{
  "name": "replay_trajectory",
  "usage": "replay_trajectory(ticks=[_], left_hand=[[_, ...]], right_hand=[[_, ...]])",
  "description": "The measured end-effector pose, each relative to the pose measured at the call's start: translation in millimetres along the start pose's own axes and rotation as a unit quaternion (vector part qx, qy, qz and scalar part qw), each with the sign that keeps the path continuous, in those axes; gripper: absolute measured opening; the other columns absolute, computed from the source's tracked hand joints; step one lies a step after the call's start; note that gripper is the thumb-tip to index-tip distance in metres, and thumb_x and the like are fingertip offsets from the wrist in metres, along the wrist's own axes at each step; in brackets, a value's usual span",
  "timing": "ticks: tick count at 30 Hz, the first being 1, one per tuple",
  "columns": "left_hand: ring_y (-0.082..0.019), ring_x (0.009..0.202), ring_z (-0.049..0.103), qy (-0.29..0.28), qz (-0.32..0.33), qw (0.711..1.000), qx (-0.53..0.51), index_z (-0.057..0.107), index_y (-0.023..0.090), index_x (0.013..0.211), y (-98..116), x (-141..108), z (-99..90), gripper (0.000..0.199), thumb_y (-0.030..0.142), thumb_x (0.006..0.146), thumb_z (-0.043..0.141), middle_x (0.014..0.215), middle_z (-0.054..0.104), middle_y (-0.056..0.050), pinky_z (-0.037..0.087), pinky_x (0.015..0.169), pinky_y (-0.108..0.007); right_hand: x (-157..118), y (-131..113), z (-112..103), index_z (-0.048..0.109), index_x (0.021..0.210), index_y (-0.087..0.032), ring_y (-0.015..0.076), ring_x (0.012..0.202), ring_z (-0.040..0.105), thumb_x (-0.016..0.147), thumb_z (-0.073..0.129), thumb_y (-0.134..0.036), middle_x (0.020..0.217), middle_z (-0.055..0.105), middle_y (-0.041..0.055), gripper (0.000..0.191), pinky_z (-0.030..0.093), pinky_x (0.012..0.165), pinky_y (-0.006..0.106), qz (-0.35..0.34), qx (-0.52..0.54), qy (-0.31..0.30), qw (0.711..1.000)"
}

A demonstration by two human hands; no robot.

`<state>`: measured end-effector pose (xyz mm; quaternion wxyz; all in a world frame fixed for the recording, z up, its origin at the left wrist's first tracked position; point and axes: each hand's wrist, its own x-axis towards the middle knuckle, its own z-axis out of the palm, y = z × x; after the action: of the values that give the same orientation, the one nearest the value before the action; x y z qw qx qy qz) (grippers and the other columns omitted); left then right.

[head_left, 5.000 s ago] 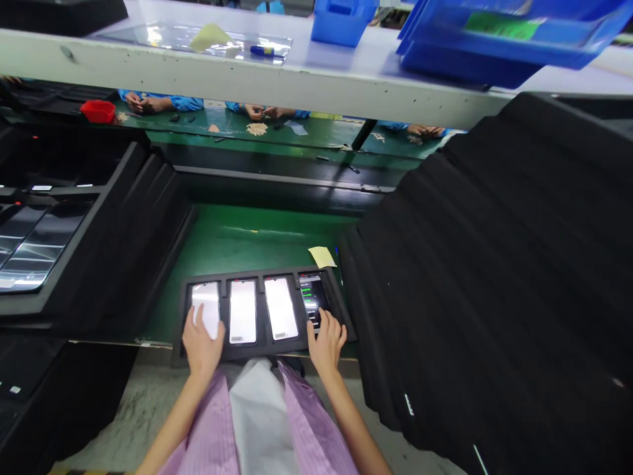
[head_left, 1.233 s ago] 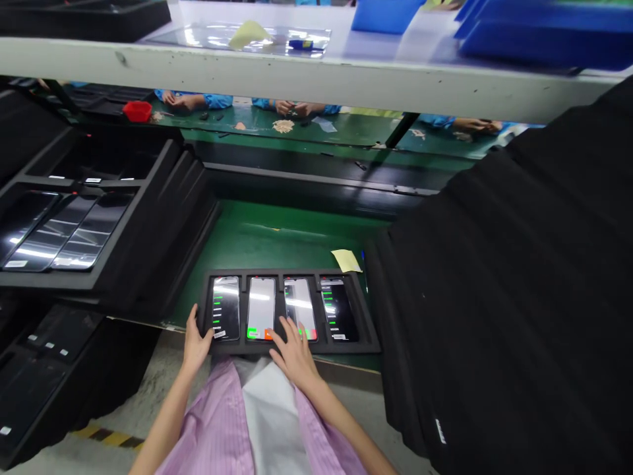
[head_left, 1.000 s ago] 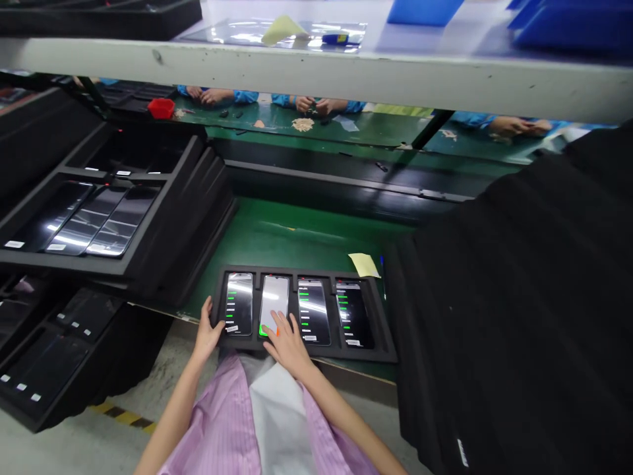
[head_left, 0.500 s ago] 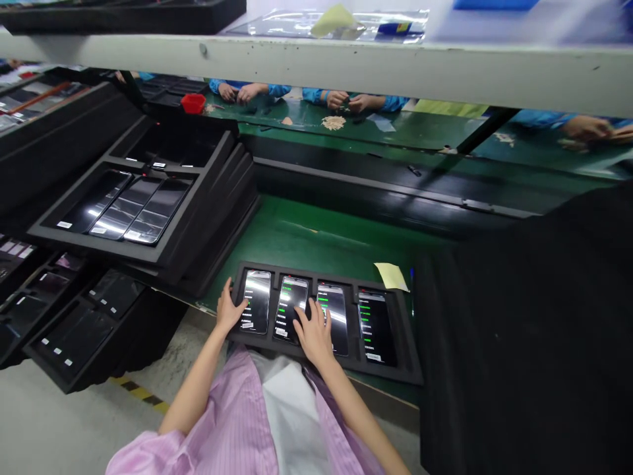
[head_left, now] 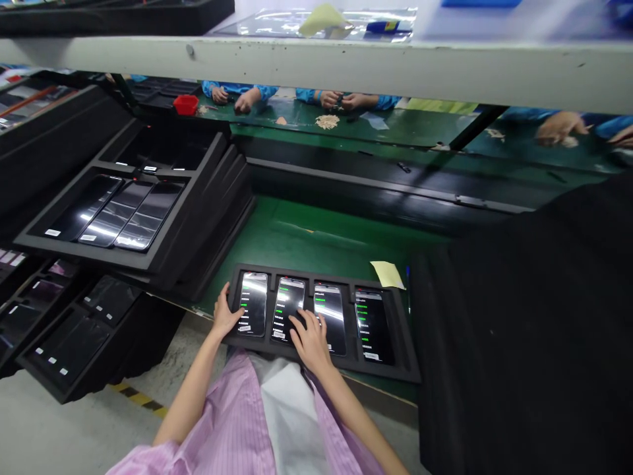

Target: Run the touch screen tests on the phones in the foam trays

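Note:
A black foam tray (head_left: 351, 295) lies on the green table with several smartphones side by side in its slots, their screens lit with lists of white and green text. My left hand (head_left: 226, 316) rests at the tray's left end, fingers along the outer edge and thumb at the left edge of the leftmost phone (head_left: 254, 303). Over the second phone (head_left: 288, 307) and the third phone (head_left: 330, 313) my right hand (head_left: 310, 338) is spread, fingertips on or just above the glass. The rightmost phone (head_left: 373, 326) lies untouched in its slot.
Stacked foam trays with dark phones (head_left: 148, 218) stand at left. A black foam stack (head_left: 524, 316) rises at right. A yellow paper note (head_left: 388, 274) lies behind the tray. Under a white shelf beam (head_left: 316, 66), co-workers' hands (head_left: 341, 100) work at a far bench.
My right hand has shifted slightly down and left over the second and third phones. My left thumb has moved slightly down the leftmost phone. The view has turned slightly.

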<state>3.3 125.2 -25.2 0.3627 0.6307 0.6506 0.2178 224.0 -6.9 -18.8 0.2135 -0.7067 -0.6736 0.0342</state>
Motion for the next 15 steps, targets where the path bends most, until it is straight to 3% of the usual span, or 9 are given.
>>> replay_trajectory(ticks=[8,15], left_hand=[[-0.030,0.117,0.046,0.003,-0.004,1.000,0.025,0.030,0.018,0.134,3.4,0.1,-0.7,0.080,0.027,0.063,0.066,0.122,0.050,-0.014,0.034,0.096,-0.044],[-0.030,0.118,0.046,0.012,-0.003,0.999,0.033,0.031,0.020,0.133,1.7,1.2,2.5,0.077,0.029,0.065,0.065,0.123,0.050,-0.013,0.034,0.097,-0.046]], right_hand=[[2.7,-1.8,-0.9,0.063,0.106,-0.026,0.0220,0.114,0.042,0.091,0.032,-0.030,0.119,0.054,0.0078,0.034,0.023,0.102,0.045,-0.013,-0.007,-0.019,1.000],[-13.7,17.7,-12.2,0.066,0.098,-0.023,0.0196,0.107,0.047,0.090,0.033,-0.022,0.107,0.059,0.0066,0.033,0.018,0.104,0.045,0.045,-0.011,0.062,0.997]])
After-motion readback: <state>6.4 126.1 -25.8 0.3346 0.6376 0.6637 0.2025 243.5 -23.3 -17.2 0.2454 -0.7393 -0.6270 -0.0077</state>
